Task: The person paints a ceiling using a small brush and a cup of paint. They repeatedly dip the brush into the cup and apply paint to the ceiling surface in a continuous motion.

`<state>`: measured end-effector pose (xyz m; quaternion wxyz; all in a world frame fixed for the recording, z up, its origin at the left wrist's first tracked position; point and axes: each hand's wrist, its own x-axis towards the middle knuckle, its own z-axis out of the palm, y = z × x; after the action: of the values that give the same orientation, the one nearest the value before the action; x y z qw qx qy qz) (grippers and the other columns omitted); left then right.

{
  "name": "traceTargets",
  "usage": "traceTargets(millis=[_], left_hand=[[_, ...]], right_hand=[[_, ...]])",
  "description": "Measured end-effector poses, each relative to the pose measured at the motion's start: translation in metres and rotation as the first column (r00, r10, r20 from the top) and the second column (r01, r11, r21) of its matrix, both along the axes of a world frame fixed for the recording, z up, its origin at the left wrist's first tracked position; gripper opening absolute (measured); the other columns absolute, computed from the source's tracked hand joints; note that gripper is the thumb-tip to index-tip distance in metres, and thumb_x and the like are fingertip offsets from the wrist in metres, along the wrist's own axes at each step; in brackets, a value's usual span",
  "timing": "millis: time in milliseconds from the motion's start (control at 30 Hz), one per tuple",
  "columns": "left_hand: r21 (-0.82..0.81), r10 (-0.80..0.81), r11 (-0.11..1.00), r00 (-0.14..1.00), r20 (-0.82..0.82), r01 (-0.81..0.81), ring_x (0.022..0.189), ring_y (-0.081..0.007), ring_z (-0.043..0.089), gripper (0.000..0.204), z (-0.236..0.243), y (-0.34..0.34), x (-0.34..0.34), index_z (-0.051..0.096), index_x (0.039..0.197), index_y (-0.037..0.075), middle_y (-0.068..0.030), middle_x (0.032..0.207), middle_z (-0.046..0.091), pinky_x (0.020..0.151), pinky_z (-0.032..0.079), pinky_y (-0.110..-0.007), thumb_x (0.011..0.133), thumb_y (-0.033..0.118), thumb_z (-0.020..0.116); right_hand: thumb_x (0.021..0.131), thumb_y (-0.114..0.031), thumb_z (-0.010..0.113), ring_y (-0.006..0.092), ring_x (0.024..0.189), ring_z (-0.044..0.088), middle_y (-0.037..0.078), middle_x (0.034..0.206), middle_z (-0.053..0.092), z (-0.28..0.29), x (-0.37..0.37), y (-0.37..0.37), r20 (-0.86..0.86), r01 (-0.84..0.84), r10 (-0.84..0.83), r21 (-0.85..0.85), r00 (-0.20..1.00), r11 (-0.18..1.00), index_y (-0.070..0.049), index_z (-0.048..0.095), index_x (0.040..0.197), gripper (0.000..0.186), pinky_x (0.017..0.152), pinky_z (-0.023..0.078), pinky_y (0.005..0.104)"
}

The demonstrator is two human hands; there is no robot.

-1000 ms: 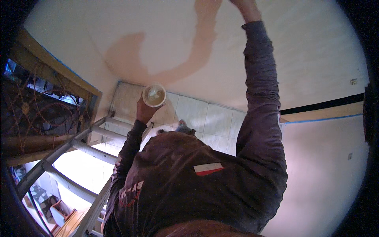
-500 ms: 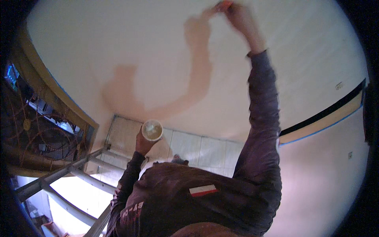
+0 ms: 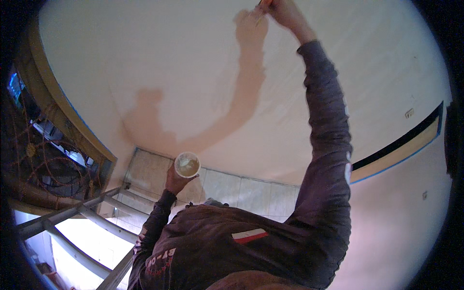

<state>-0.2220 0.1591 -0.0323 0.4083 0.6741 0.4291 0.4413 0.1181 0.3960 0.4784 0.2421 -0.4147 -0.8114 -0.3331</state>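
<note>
My left hand [image 3: 175, 182] is wrapped round a white plastic tub [image 3: 187, 165], held low near the wall's base. Pale, milky paint lies inside the tub. High up, my right hand [image 3: 285, 13] reaches to the pale wall [image 3: 183, 58] and grips what looks like a paintbrush [image 3: 264, 6] with an orange handle. Its thin tip points down at the wall, next to the shadow of my hand. The upper edge of the picture cuts off part of that hand and brush.
A metal ladder [image 3: 104, 220] stands at my lower left. Beyond it is a wood-framed window [image 3: 46, 72] with a curled metal grille [image 3: 58, 169]. Tiles [image 3: 232, 188] run below the wall. At right are a blue-edged frame [image 3: 401, 162] and a wall plate [image 3: 410, 113].
My right hand has shifted slightly left and up, with the brush tip now tilted down. The tub is a little lower in view, still in my left hand.
</note>
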Motion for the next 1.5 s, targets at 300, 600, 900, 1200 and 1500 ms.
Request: traceTargets(millis=[300, 600, 900, 1200, 1500], left_hand=[[0.171, 0.104, 0.981, 0.99, -0.092, -0.087, 0.106, -0.0307, 0.066, 0.081, 0.0, 0.004, 0.008, 0.054, 0.124, 0.003, -0.0165, 0.114, 0.067, 0.088, 0.055, -0.04, 0.06, 0.032, 0.095], [0.094, 0.095, 0.991, 0.995, -0.016, -0.093, 0.115, -0.0275, 0.062, 0.08, 0.029, -0.005, 0.023, 0.055, 0.128, 0.003, -0.0136, 0.124, 0.065, 0.1, 0.05, -0.04, 0.064, 0.032, 0.093], [0.081, 0.153, 0.985, 0.988, -0.036, -0.15, 0.111, -0.0244, 0.064, 0.076, 0.027, -0.023, 0.051, 0.056, 0.125, 0.002, -0.0132, 0.119, 0.066, 0.094, 0.053, -0.038, 0.064, 0.025, 0.094], [0.1, 0.179, 0.979, 0.983, -0.029, -0.175, 0.108, -0.025, 0.066, 0.077, 0.02, -0.029, 0.056, 0.056, 0.123, 0.002, -0.0139, 0.117, 0.067, 0.091, 0.055, -0.038, 0.062, 0.028, 0.095], [0.072, 0.137, 0.988, 0.991, 0.006, -0.137, 0.108, -0.0239, 0.066, 0.078, 0.037, -0.021, 0.031, 0.055, 0.124, 0.001, -0.013, 0.118, 0.067, 0.092, 0.054, -0.037, 0.062, 0.025, 0.095]], right_hand=[[0.094, -0.011, 0.062, 0.0163, 0.068, 0.067, 0.009, 0.078, 0.073, 0.069, -0.046, -0.073, -0.156, -0.068, 0.055, -0.076, 0.986, 0.995, -0.001, 0.072, 0.089, 0.015, 0.063, 0.055, 0.0331], [0.095, -0.033, 0.065, 0.0326, 0.067, 0.067, 0.018, 0.073, 0.067, -0.121, -0.018, -0.031, -0.002, 0.004, -0.005, -0.303, 1.0, 0.953, -0.006, 0.072, 0.093, 0.028, 0.064, 0.053, 0.0393], [0.093, -0.015, 0.066, 0.0191, 0.075, 0.07, 0.01, 0.085, 0.075, 0.09, -0.012, -0.052, -0.006, -0.07, 0.07, 0.055, 0.998, 0.996, -0.001, 0.071, 0.087, 0.015, 0.065, 0.055, 0.0341], [0.092, -0.012, 0.064, 0.0263, 0.073, 0.062, 0.016, 0.089, 0.066, 0.027, -0.027, -0.053, 0.299, -0.09, -0.123, 0.61, 0.946, 0.787, 0.0, 0.063, 0.109, 0.021, 0.061, 0.053, 0.0349], [0.088, -0.016, 0.062, 0.0254, 0.092, 0.062, 0.01, 0.095, 0.066, -0.179, -0.019, -0.093, 0.322, 0.068, -0.086, 0.066, 0.943, 0.996, 0.002, 0.061, 0.118, 0.035, 0.063, 0.057, 0.034]])
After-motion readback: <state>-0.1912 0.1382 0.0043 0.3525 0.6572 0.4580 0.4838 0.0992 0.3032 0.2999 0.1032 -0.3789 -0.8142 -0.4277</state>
